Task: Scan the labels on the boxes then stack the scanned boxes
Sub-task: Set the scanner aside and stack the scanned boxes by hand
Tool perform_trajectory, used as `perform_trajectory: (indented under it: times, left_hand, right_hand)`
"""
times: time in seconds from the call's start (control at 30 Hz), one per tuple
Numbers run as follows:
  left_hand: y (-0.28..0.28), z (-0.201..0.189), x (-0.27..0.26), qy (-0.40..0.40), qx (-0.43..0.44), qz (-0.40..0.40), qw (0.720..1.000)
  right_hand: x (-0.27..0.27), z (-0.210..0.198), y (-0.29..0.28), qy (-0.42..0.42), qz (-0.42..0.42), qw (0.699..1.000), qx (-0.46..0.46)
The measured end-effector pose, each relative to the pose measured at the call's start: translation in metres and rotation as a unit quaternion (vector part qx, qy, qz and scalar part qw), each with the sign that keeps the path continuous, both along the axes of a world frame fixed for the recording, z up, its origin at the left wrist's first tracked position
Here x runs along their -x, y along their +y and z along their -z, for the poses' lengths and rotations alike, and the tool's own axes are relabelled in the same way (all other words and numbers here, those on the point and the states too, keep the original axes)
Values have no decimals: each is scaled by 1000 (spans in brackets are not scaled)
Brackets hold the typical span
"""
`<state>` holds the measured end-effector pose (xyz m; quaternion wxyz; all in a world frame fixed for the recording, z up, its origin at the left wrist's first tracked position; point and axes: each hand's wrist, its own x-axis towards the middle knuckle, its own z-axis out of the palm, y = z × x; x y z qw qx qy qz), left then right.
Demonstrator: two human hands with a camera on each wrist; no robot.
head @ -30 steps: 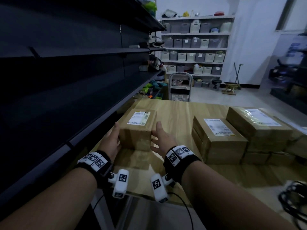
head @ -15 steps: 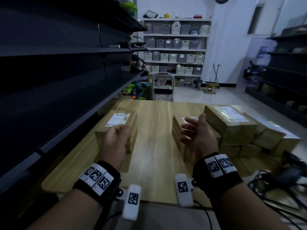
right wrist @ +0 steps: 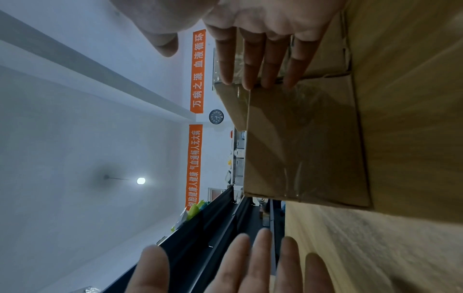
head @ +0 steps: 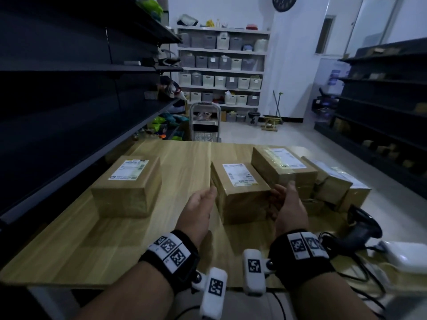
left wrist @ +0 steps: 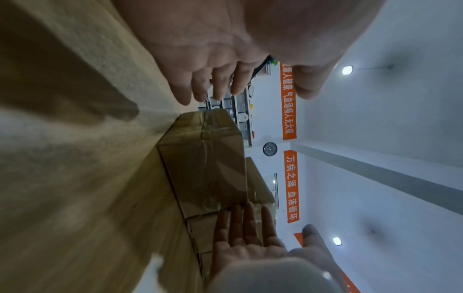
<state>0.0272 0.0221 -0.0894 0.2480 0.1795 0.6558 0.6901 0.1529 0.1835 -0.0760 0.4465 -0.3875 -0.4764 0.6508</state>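
Observation:
A brown cardboard box with a white label (head: 240, 188) lies mid-table between my two hands. My left hand (head: 206, 196) is open with straight fingers just off the box's left side; the left wrist view shows a gap between my left hand (left wrist: 220, 89) and the box (left wrist: 205, 162). My right hand (head: 280, 195) is open at the box's right side, with its fingers (right wrist: 250, 65) reaching the box's (right wrist: 300, 142) edge. Whether they press it I cannot tell. Another labelled box (head: 126, 185) sits alone to the left.
More labelled boxes (head: 284, 167) are stacked at the right of the wooden table (head: 97, 245). A black handheld scanner (head: 362, 225), its cables and a white device (head: 406, 256) lie at the near right. Dark shelving (head: 69, 112) runs along the left edge.
My left hand has let go of the left box and moved right to the middle box. My right hand has come down to that box's right side.

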Motion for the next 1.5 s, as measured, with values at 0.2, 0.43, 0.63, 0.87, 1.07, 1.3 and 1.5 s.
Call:
perform_trajectory:
  times: [0.2,0.43,0.63,0.87,1.07,1.3,1.5]
  left_hand:
    - [12,9,-10,-6,-9,19,1000]
    - [11,7,-14,1,-7,38,999]
    - [12,7,-9,2,11,41,999]
    - [16,6,-10,-3,13,63,998]
    - [20,11,0,8,7,55,998]
    - [26,14,4,7,28,61,998]
    - [28,16,3,24,27,43,998]
  right_hand:
    - [4,19,12,-25,-14,1000,-4]
    - [4,0,-10,-43,-26,999,-20]
    - [2,1,-5,-57,-2,998,-15]
    - [9,0,-1,-64,-24,998,-13]
    - [3,-10,-3,-113,-50,989,-80]
    - [13,1,8,-92,-41,995,-17]
    - [36,7,11,-52,-66,996,22]
